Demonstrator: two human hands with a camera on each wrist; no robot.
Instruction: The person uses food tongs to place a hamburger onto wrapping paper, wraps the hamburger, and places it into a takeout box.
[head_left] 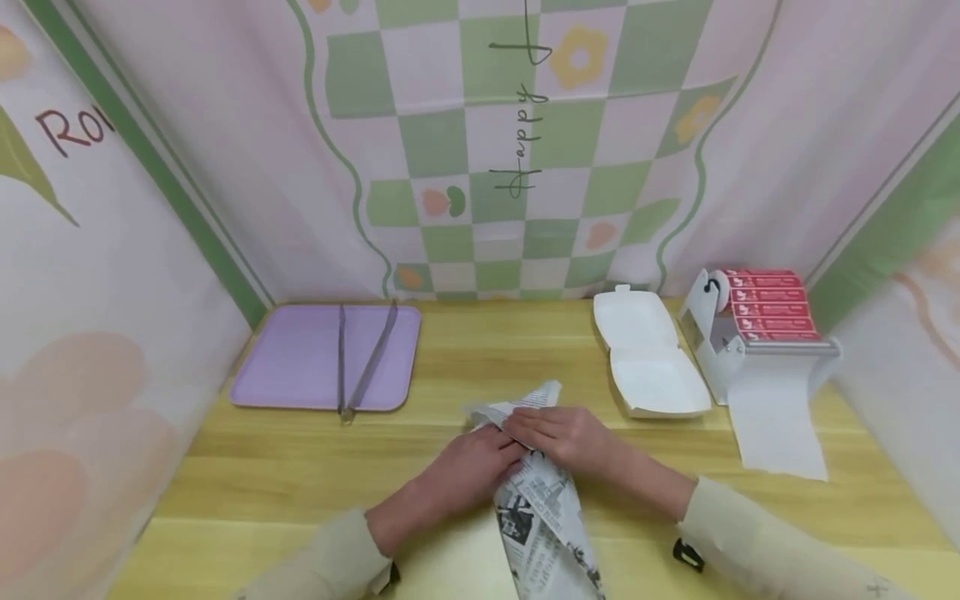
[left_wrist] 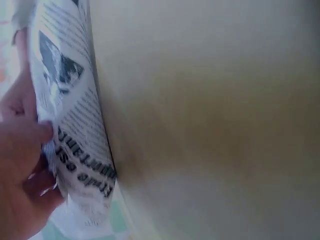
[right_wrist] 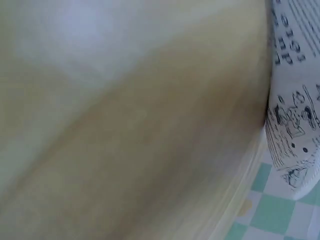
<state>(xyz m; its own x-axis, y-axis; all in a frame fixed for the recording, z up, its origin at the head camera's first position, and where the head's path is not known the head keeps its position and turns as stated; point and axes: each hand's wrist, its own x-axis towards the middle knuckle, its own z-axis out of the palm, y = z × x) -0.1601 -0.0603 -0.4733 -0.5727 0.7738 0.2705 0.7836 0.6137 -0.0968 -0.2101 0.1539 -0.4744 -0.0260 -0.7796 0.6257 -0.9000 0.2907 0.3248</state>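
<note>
A long wrap of newsprint-patterned paper (head_left: pixel 542 500) lies folded on the table in front of me, its narrow far end pointing towards the wall. My left hand (head_left: pixel 476 467) grips its left side, with thumb and bent fingers at the paper's edge in the left wrist view. From the right, my right hand (head_left: pixel 572 437) holds the folded upper part, its fingers lying across the top layer close to the left hand's fingers. In the right wrist view only the printed paper (right_wrist: pixel 295 100) shows at the right edge; that hand is out of frame. Whatever the paper may enclose is hidden.
At the back left, metal tongs (head_left: pixel 368 362) lie on a purple tray (head_left: pixel 292 350). An open white clamshell box (head_left: pixel 656 379) sits at the back right. Beside it stands a label dispenser (head_left: pixel 712 358) with a red label roll (head_left: pixel 772 304) and a hanging white strip (head_left: pixel 776 425). Printed cloth walls surround the table.
</note>
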